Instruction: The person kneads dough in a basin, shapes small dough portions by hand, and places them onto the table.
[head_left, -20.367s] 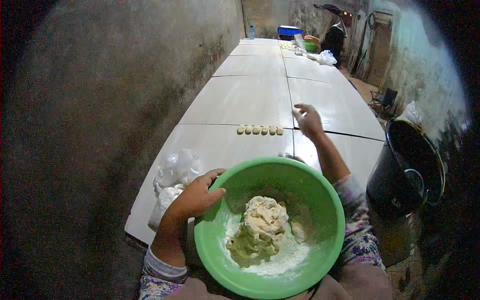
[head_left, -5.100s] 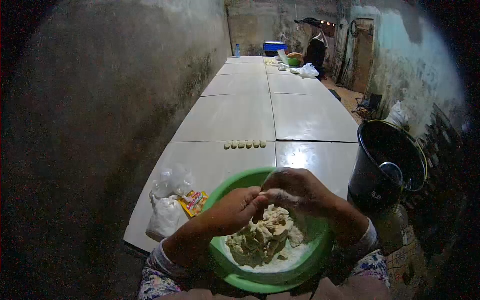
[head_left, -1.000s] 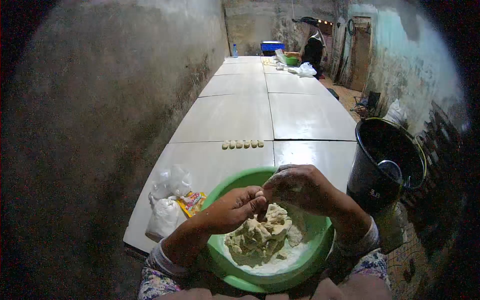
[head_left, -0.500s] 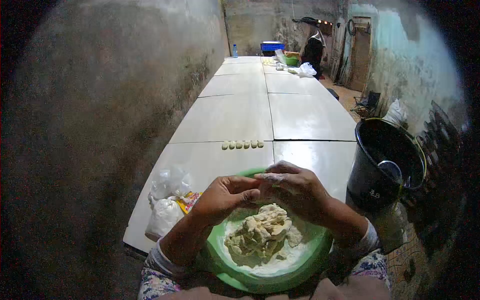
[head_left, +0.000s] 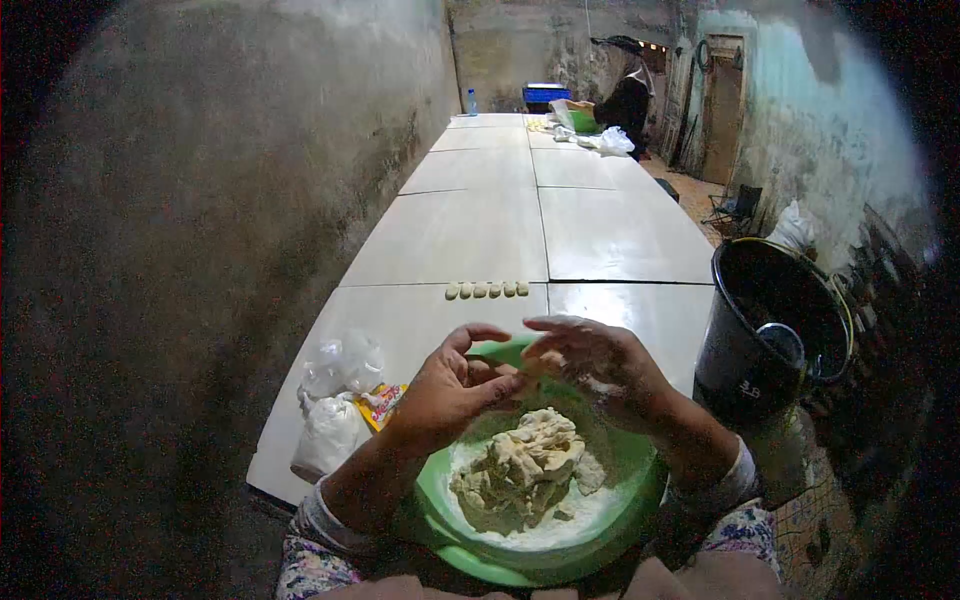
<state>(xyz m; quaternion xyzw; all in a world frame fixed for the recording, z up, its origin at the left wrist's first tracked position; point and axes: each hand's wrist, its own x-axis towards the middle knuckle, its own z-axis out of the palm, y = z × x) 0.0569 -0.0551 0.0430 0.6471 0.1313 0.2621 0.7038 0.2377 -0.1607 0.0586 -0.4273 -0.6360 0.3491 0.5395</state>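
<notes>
Dough: a rough heap below the hands, with loose flour around it; dough (head_left: 520, 465) sits in the green bowl (head_left: 628, 465).
Hands: left hand (head_left: 465, 385) and right hand (head_left: 605, 365) face each other above the bowl, fingers curved and tips close; whether they touch or hold a bit of dough, I cannot tell. The right is dusted white.
Shaping: probably the step in hand, small lumps formed by hand.
Next move: seems to call for light, even finger pressure, then a gentle release.
Pieces: six pieces (head_left: 480, 291) in a row beyond the hands, on the surface (head_left: 440, 240).
Packet: yellow-and-red packet (head_left: 380, 405) beside the left hand; lettering unreadable.
Bucket: black bucket (head_left: 730, 360) right of the right hand; white marking, perhaps "3" and "B".
</notes>
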